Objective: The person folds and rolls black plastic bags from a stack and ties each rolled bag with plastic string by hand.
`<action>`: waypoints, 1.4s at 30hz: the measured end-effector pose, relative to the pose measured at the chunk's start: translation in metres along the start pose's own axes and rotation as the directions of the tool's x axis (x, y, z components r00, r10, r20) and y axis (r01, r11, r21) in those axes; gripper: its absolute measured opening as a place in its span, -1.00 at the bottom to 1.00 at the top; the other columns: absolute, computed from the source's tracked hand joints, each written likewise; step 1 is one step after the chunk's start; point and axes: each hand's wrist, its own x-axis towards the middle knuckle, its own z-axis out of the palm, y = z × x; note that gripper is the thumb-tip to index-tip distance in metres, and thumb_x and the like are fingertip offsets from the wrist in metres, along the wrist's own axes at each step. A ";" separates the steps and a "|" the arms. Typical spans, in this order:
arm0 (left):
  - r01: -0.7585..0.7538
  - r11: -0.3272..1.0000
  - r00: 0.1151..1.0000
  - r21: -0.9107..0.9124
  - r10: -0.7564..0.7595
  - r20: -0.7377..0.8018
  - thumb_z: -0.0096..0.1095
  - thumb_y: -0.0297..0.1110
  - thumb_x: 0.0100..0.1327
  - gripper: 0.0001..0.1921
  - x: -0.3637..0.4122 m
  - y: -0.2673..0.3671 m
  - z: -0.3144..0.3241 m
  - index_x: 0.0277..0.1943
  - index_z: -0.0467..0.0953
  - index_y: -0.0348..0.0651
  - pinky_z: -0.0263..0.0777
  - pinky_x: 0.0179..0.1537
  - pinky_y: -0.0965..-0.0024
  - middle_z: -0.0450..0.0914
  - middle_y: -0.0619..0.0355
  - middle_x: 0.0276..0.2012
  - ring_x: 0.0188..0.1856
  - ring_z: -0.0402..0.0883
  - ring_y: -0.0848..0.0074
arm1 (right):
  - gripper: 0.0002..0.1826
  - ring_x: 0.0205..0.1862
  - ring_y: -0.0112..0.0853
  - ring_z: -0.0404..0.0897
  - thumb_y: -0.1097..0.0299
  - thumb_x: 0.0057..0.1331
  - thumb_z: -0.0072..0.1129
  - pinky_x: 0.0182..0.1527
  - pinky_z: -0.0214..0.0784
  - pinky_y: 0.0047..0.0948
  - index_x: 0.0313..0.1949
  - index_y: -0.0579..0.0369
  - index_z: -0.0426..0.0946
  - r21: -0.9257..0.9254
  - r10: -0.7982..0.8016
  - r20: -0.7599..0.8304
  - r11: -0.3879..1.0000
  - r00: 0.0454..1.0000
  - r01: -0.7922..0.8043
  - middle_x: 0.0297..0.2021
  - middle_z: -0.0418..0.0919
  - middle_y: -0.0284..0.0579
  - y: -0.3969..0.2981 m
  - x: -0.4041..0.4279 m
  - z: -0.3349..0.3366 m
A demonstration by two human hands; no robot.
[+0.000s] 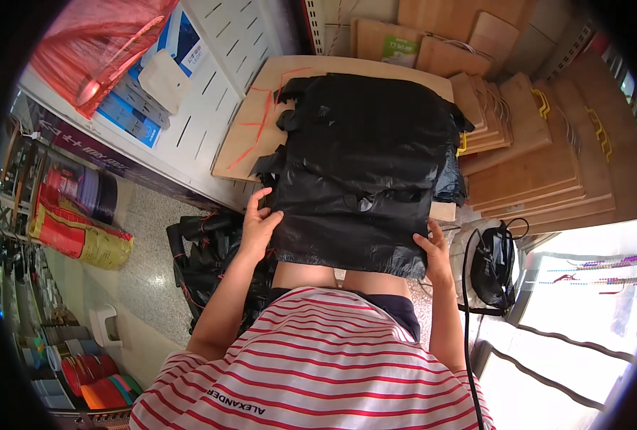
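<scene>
A stack of black plastic bags point(372, 140) lies spread over a wooden board in front of me, its near end hanging over my thighs. My left hand point(259, 226) holds the left edge of the near part, thumb on the bag and index finger raised beside it. At the opposite edge my right hand point(435, 251) has its thumb on top, with the other fingers partly hidden behind the plastic. Handle loops stick out at the stack's left side, and a small tear shows in the middle. Pieces of red string point(264, 121) lie on the wooden board point(243, 145).
Tied bundles of black bags point(205, 263) lie on the floor at left. Wooden cutting boards point(528, 156) lean at right, above a black and white bag point(493, 263). A white shelf point(200, 102) holds a red plastic bag point(103, 48). A black cable point(466, 333) hangs by my right arm.
</scene>
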 end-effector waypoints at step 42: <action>-0.394 0.692 0.876 0.605 0.482 0.018 0.39 -0.12 0.25 -0.61 0.033 -0.012 0.021 -0.14 0.62 -0.37 0.41 0.00 0.28 0.56 0.01 -0.04 -0.02 0.57 0.35 | -0.71 -0.30 -0.44 0.69 0.18 0.41 0.17 -0.36 0.62 -0.40 -0.19 0.19 0.63 -0.193 0.015 -0.186 0.980 0.982 -0.051 -0.27 0.70 -0.19 -0.018 0.008 0.032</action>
